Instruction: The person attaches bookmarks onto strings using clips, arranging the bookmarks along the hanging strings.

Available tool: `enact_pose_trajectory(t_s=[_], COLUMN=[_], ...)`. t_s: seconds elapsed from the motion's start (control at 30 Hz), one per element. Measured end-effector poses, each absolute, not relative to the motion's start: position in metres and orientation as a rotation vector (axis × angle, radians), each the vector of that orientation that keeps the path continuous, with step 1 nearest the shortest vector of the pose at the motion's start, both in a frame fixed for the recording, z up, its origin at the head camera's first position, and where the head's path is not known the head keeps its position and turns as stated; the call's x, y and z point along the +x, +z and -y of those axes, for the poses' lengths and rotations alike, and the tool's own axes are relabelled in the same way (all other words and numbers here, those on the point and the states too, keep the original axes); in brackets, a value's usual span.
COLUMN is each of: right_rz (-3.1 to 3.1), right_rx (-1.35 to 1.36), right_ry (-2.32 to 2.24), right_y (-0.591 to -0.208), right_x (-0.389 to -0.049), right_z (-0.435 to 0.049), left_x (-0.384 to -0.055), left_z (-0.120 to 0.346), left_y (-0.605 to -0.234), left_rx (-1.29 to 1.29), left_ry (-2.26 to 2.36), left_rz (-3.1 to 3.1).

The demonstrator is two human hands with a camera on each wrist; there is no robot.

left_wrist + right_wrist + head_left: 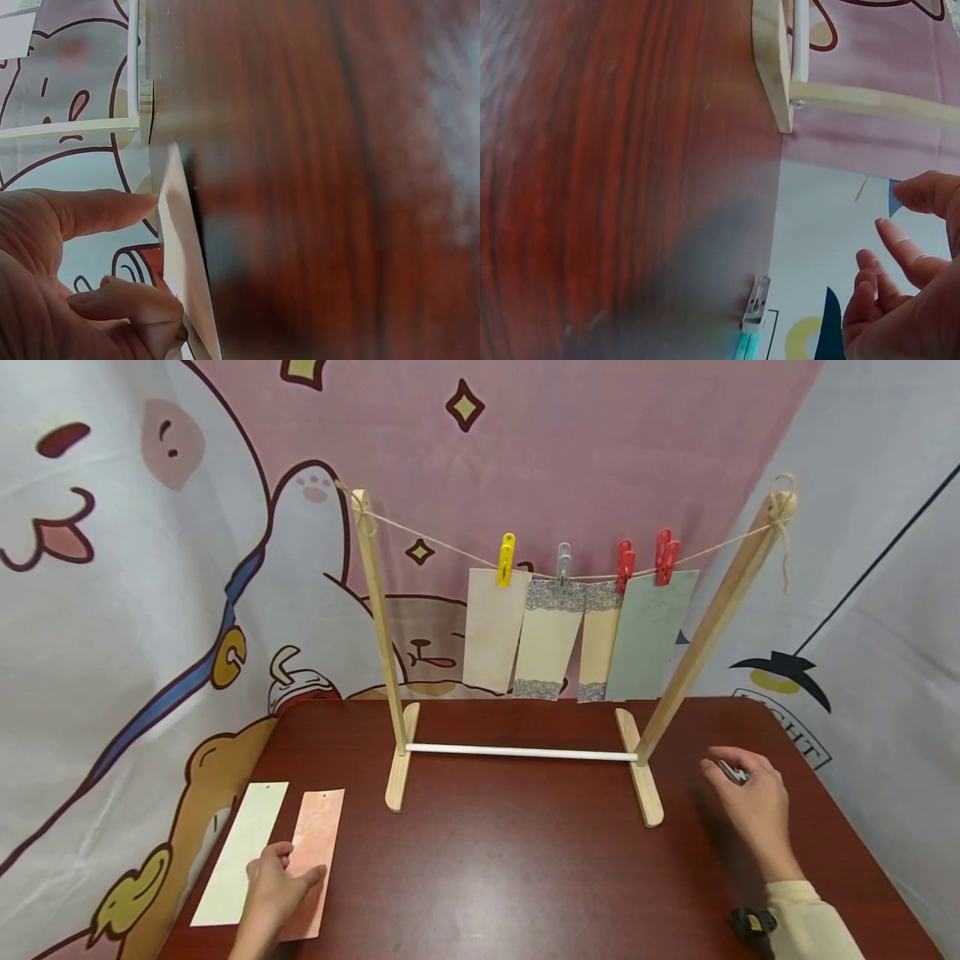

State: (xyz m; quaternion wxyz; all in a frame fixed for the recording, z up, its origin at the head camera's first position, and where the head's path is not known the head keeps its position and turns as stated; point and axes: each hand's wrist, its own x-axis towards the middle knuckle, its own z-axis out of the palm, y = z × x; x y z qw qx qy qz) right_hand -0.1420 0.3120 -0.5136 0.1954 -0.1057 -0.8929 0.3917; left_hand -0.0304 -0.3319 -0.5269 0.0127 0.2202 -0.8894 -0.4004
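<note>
My left hand (273,889) is over a pink card (318,835) at the table's left, its thumb and curled fingers pinching the card's two long edges. In the left wrist view a dark shadow runs under the pink card (180,240). Beside it lies a pale cream card (240,860) with a small hole at the top. On the right my right hand (753,802) hovers with loosely bent fingers, holding nothing. Below it a grey clothespin (756,304) and a teal clothespin (746,346) lie on the table; the right wrist view shows the fingers apart from both.
A wooden stand with a right post (708,635), left post (382,627) and white crossbar (521,752) stands mid-table. On its string hang several cards, including a green card (652,639), by yellow (506,560), grey (563,564) and red clothespins (664,560). A printed cloth (600,460) hangs behind.
</note>
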Motion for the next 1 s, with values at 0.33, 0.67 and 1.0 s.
enact_pose_trajectory(t_s=[0.33,0.67,1.0], right_rz=[2.684,2.721,2.842], right_rx=[-0.298,-0.264,-0.152], right_ry=[1.049,0.994,0.861], right_y=[-0.526,-0.528,-0.531], right_x=[-0.145,-0.150,-0.156], right_z=[-0.334,-0.346,-0.362], left_x=[-0.026,-0.026,-0.026], left_z=[0.333,0.348,0.351], left_y=[-0.526,-0.527,-0.526], left_rx=[0.677,0.621,0.731], left_ry=[-1.146,-1.153,-1.201], left_rz=[2.839,2.863,2.813])
